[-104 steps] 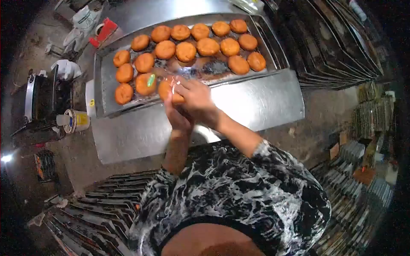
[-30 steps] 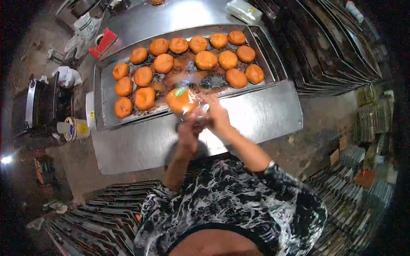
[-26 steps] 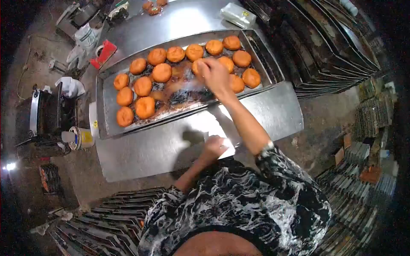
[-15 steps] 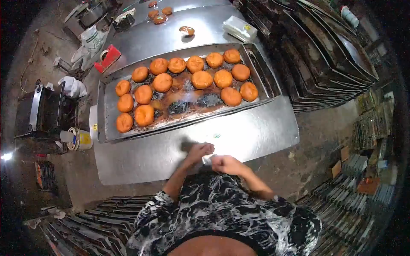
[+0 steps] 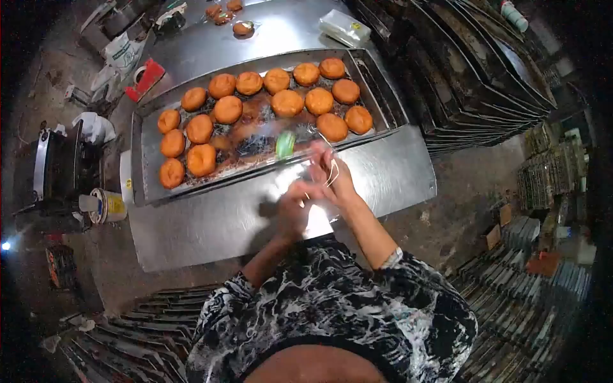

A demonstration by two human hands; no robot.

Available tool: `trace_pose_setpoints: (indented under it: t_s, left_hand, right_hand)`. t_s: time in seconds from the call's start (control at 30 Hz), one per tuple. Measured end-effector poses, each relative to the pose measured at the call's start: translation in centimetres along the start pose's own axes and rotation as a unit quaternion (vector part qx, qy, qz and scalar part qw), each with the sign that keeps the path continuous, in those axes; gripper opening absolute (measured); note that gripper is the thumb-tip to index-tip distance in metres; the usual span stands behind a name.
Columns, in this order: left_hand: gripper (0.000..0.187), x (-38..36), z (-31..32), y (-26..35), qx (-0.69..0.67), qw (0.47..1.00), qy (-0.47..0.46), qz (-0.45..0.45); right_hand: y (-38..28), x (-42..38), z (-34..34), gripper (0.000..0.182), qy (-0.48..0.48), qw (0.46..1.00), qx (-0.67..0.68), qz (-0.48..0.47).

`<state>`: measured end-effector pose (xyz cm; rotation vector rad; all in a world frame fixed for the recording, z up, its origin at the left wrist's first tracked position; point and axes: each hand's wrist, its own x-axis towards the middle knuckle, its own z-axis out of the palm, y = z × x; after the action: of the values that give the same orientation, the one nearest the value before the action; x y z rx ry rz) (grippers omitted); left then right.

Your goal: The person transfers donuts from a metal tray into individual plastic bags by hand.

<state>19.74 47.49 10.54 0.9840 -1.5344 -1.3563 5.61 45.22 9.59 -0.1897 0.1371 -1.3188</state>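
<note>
Head view: both hands are up over the steel table (image 5: 211,220), left hand (image 5: 292,205) and right hand (image 5: 332,179) pinching a clear plastic bag (image 5: 290,143) with a green mark, stretched toward the tray (image 5: 143,185) of buns (image 5: 201,159). Best handling, by the look of it: keep the mouth spread wide and taut, thumbs at the rim, close beside the nearest bun.

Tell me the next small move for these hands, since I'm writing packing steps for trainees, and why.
Probably open the clear plastic bag with the green mark fully and reach the right hand to a round orange bun near the front edge of the metal baking tray. Both the right and left hand hold the bag, which looks empty, just in front of the tray.
</note>
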Motion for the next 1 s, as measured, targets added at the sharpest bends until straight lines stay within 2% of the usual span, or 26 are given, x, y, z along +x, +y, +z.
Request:
trace_pose_setpoints:
  t_s: [0.03,0.07,0.1,0.13,0.17,0.2,0.23,0.27,0.3,0.33,0.4,0.43,0.47,0.5,0.57,0.63,0.67,0.73,0.77,0.8,0.83,0.87,0.9,0.97,1.0]
  left_hand:
    - [0.027,0.7,0.4,-0.3,-0.079,0.993,0.083,-0.042]
    - [0.043,2.2,0.7,-0.4,-0.278,0.943,0.183,0.004]
    - [0.045,2.2,-0.3,-0.3,-0.435,0.872,0.195,-0.110]
    - [0.040,2.2,-1.7,0.4,-0.441,0.878,0.147,-0.117]
    - [0.036,2.2,-3.4,0.8,-0.445,0.881,0.101,-0.127]
    - [0.029,2.4,-5.3,-2.9,-0.428,0.886,0.087,-0.154]
    - [0.024,2.6,-5.0,-1.9,-0.450,0.858,0.218,-0.120]
    - [0.026,3.0,-6.0,-1.2,-0.432,0.861,0.252,-0.089]
    - [0.028,3.2,-7.0,-0.6,-0.414,0.863,0.284,-0.059]
    - [0.028,3.4,-7.8,0.3,-0.412,0.864,0.284,-0.061]
    - [0.036,3.6,-9.3,2.1,-0.505,0.811,0.291,-0.062]
    - [0.036,3.3,-10.1,2.5,-0.503,0.811,0.295,-0.058]
    - [0.041,3.2,-11.1,2.8,-0.531,0.786,0.314,-0.044]
    - [0.046,2.7,-11.9,2.9,-0.560,0.757,0.336,-0.033]
    - [0.052,2.7,-13.1,0.6,-0.562,0.749,0.351,-0.011]
    - [0.060,3.1,-12.5,0.5,-0.547,0.743,0.386,-0.013]
    - [0.064,3.0,-11.0,0.7,-0.509,0.796,0.326,0.025]
    - [0.060,3.8,-8.4,0.8,-0.460,0.831,0.303,0.074]
    - [0.057,4.1,-7.6,1.7,-0.445,0.842,0.286,0.106]
    - [0.057,3.8,-7.1,1.7,-0.448,0.843,0.279,0.106]
    - [0.052,3.4,-6.8,1.4,-0.508,0.824,0.244,0.056]
    - [0.048,3.6,-6.6,1.1,-0.561,0.801,0.208,0.007]
    - [0.048,4.0,-5.9,0.7,-0.559,0.803,0.206,0.010]
    - [0.039,2.9,-3.5,0.5,-0.306,0.941,0.134,0.052]
    - [0.039,2.3,-3.8,1.1,-0.305,0.942,0.134,0.049]
  right_hand:
    - [1.1,1.2,4.0,0.043,0.103,0.986,-0.072,-0.108]
    - [1.9,1.0,4.0,0.049,0.006,0.998,0.009,-0.057]
    - [3.2,0.6,3.4,0.053,-0.005,0.999,0.047,0.013]
    - [4.0,0.6,2.3,0.051,0.088,0.990,-0.066,0.084]
    - [4.9,0.2,1.6,0.049,0.179,0.955,-0.175,0.157]
    - [3.6,0.9,2.7,0.041,0.100,0.939,-0.309,0.114]
    - [1.1,2.7,2.3,0.037,0.129,0.724,-0.673,0.083]
    - [-1.4,4.6,3.0,0.067,0.161,0.575,-0.800,-0.064]
    - [-4.1,6.6,1.7,0.072,0.197,0.296,-0.928,-0.114]
    - [-6.3,8.6,-0.4,0.075,0.290,0.227,-0.929,0.043]
    - [-9.1,10.7,-4.8,0.070,0.235,0.178,-0.948,0.119]
    - [-9.1,10.6,-4.5,0.070,0.230,0.180,-0.949,0.118]
    - [-9.0,10.6,-3.5,0.065,0.207,0.403,-0.879,0.145]
    - [-8.5,10.0,-2.8,0.060,0.174,0.602,-0.760,0.173]
    - [-2.3,6.6,-0.7,0.053,0.075,0.458,-0.870,-0.167]
    - [2.2,4.6,6.3,0.068,-0.053,0.354,-0.876,-0.322]
    - [3.5,5.1,8.3,0.071,-0.083,0.359,-0.877,-0.309]
    - [4.6,4.8,9.3,0.075,-0.102,0.357,-0.881,-0.292]
    - [4.7,4.3,9.5,0.078,-0.090,0.398,-0.865,-0.291]
    - [4.8,3.8,9.8,0.082,-0.082,0.438,-0.846,-0.293]
    - [5.5,2.6,8.6,0.085,-0.057,0.379,-0.869,-0.314]
    - [5.4,2.2,8.2,0.088,-0.020,0.426,-0.872,-0.240]
    - [5.4,2.0,7.9,0.091,0.019,0.471,-0.867,-0.160]
    - [5.5,2.9,10.7,0.091,0.042,0.499,-0.848,-0.171]
    - [5.4,3.3,11.6,0.091,0.060,0.520,-0.831,-0.189]
